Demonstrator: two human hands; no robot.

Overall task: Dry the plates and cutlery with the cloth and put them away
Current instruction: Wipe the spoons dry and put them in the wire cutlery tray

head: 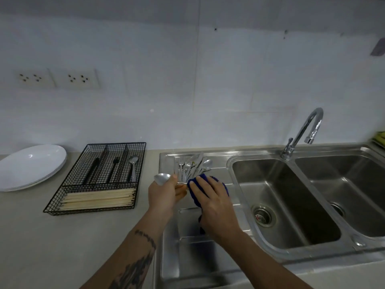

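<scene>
My left hand (pixel 164 195) grips a steel spoon (pixel 162 179), bowl pointing left, above the sink's drainboard (pixel 187 247). My right hand (pixel 212 199) holds a dark blue cloth (pixel 203 178) wrapped around the spoon's handle end. Behind the hands, several forks, knives and spoons (pixel 191 165) lie in a pile at the back of the drainboard. A black wire cutlery tray (pixel 68 197) stands on the counter to the left, holding dark-handled cutlery, one steel spoon (pixel 133 163) and wooden chopsticks (pixel 98 200). A stack of white plates (pixel 29 166) sits at the far left.
A double steel sink (pixel 291 197) with a curved tap (pixel 306 130) fills the right side. Grey counter (pixel 52 247) stretches in front of the tray. Two wall sockets (pixel 58 78) are set in the white wall. Something yellow-green (pixel 380 138) shows at the right edge.
</scene>
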